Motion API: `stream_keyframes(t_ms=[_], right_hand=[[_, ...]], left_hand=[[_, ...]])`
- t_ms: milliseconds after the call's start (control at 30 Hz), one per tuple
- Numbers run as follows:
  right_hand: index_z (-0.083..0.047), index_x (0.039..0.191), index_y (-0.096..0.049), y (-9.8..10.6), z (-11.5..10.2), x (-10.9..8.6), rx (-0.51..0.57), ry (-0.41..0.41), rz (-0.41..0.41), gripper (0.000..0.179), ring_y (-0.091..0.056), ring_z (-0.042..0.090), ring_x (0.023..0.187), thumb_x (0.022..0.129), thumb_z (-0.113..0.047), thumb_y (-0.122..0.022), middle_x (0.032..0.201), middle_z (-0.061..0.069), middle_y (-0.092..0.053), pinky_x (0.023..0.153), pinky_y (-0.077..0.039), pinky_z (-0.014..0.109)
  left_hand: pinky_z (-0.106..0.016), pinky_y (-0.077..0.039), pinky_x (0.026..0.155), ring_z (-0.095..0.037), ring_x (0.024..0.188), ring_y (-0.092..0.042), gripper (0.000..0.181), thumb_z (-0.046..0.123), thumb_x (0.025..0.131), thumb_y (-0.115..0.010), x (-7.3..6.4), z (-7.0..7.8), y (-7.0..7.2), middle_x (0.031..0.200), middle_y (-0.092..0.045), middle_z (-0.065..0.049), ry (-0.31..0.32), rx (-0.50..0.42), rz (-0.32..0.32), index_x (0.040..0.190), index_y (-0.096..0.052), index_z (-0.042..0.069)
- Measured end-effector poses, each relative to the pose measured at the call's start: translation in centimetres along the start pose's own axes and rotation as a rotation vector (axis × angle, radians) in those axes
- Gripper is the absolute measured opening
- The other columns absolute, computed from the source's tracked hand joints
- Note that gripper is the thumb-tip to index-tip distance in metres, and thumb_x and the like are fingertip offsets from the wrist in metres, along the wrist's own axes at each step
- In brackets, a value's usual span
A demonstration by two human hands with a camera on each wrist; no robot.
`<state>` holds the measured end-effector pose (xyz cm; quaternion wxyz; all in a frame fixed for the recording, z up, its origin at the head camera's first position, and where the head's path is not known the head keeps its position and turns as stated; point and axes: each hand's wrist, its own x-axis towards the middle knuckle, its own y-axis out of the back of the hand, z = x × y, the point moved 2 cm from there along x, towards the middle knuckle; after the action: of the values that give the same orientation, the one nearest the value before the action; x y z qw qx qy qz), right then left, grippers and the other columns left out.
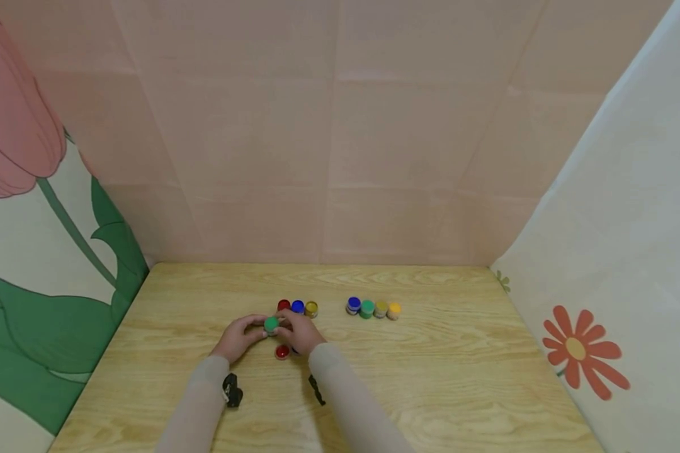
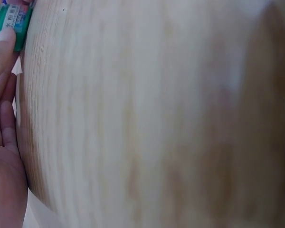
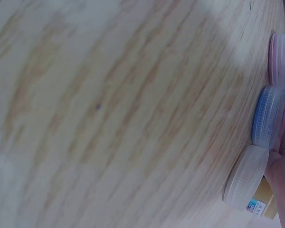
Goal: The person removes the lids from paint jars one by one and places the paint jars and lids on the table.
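Note:
Between both hands is a small green paint jar [image 1: 271,324], raised above the tabletop. My left hand [image 1: 237,338] pinches it from the left; in the left wrist view the thumb presses the labelled side of the green jar [image 2: 13,21]. From the right, my right hand [image 1: 303,333] grips the same jar with thumb and fingers. Just beyond the hands stand a red jar [image 1: 284,304], a blue jar [image 1: 298,306] and a yellow jar [image 1: 311,308]. A red jar or lid [image 1: 282,352] lies nearer me, beside a dark blue item mostly hidden under the right wrist.
Farther right, a row holds a blue jar [image 1: 354,305], a green jar [image 1: 366,308], an olive-yellow jar [image 1: 381,308] and an orange jar [image 1: 393,311]. The wooden table [image 1: 459,365] meets a pink backdrop [image 1: 328,157] behind and printed cloth at both sides.

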<state>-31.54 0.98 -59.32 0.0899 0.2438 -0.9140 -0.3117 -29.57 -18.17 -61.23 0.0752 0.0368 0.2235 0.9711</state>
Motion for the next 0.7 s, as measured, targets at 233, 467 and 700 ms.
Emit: stream_keyframes(t_ms=[233, 467, 700], right_hand=[[-0.011, 0.131, -0.058, -0.16, 0.27, 0.24, 0.055, -0.070, -0.008, 0.038, -0.066, 0.023, 0.113, 0.099, -0.029, -0.069, 0.121, 0.009, -0.069, 0.091, -0.058, 0.037], [-0.014, 0.121, -0.060, -0.31, 0.25, 0.26, 0.025, -0.049, 0.024, 0.027, -0.067, 0.022, 0.110, 0.099, -0.026, -0.069, 0.117, 0.008, -0.071, 0.088, -0.059, 0.036], [-0.018, 0.126, -0.064, -0.26, 0.22, 0.10, -0.009, 0.004, 0.015, 0.026, -0.068, 0.017, 0.108, 0.100, -0.022, -0.065, 0.117, 0.003, -0.071, 0.091, -0.057, 0.033]], left_hand=[[-0.054, -0.038, 0.114, -0.033, 0.130, -0.055, 0.033, 0.014, 0.093, -0.074, 0.11, -0.03, 0.03, 0.128, -0.069, -0.006, 0.005, 0.007, -0.010, 0.126, -0.071, 0.011], [-0.054, -0.038, 0.115, -0.033, 0.130, -0.055, 0.032, 0.013, 0.093, -0.074, -0.02, 0.39, 0.09, 0.127, -0.069, -0.007, 0.021, 0.019, -0.002, 0.125, -0.071, 0.011], [-0.055, -0.039, 0.114, -0.035, 0.130, -0.055, 0.031, 0.011, 0.094, -0.073, -0.24, 0.64, 0.10, 0.127, -0.069, -0.009, 0.011, 0.026, 0.001, 0.125, -0.071, 0.009]])
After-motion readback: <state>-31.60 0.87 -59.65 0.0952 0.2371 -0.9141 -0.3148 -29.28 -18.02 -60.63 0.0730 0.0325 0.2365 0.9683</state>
